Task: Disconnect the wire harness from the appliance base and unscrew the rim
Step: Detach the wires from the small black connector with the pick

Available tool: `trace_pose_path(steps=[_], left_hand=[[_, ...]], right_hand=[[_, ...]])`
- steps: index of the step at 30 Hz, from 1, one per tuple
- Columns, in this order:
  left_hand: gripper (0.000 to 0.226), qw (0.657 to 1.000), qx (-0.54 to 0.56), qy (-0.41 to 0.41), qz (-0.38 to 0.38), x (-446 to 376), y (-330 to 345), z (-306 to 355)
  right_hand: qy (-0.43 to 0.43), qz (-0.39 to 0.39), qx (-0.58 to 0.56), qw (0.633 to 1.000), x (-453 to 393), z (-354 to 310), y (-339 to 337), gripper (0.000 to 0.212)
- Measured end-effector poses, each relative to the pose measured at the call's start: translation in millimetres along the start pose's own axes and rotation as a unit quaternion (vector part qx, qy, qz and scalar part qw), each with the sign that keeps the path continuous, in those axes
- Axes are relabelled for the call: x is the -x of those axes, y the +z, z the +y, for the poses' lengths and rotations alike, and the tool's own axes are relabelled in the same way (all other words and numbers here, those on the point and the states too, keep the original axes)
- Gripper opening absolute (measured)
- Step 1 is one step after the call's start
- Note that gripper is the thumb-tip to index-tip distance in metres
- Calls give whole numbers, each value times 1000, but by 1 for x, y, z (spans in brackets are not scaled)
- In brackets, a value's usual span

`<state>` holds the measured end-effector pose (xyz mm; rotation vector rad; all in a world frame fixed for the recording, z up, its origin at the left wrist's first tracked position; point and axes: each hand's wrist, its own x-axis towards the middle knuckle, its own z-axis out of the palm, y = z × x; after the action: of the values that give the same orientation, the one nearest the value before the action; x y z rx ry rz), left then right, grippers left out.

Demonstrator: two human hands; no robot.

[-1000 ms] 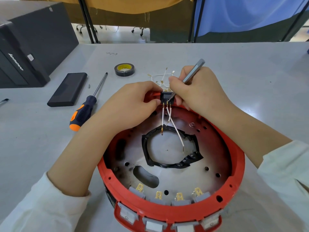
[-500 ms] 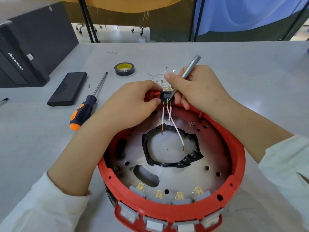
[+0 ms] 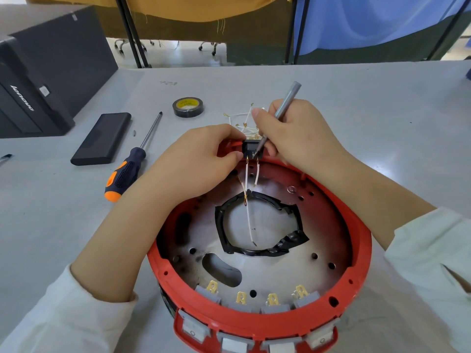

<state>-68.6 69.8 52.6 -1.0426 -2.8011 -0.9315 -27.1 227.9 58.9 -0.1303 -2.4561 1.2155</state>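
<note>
Only readable writing was the "lenovo" logo on the black computer case (image 3: pixel 38 80) at the far left. The red appliance base (image 3: pixel 260 324) sat open side up on the surface (image 3: pixel 382 103), right in front of me. My left hand (image 3: pixel 201 164) pinched the black switch block (image 3: pixel 251 148) at its far rim. White wires (image 3: pixel 247 189) trailed from it toward me. My right hand (image 3: pixel 298 136) gripped a grey tool (image 3: pixel 283 110), tip down on the block, handle angled far-right.
</note>
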Motion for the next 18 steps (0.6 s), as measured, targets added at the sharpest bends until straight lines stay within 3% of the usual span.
trace_pose_path(steps=[5, 9, 13, 15, 18], left_hand=[[26, 1000, -2, -1, -2, 0, -1, 0], [28, 1000, -4, 3, 0, 1, -1, 0], [27, 1000, -6, 2, 0, 2, -1, 1], [18, 1000, -1, 0, -8, 2, -1, 1], [21, 1000, 11, -3, -17, 2, -2, 2]], right_hand=[[-4, 34, -98, 995, 2, 0, -4, 35], [-90, -35, -71, 993, 9, -5, -4, 21], [-81, -120, -47, 988, 18, -12, -13, 25], [-47, -157, -9, 986, 22, -15, -17, 30], [-51, -178, 166, 969, 34, -20, -18, 29]])
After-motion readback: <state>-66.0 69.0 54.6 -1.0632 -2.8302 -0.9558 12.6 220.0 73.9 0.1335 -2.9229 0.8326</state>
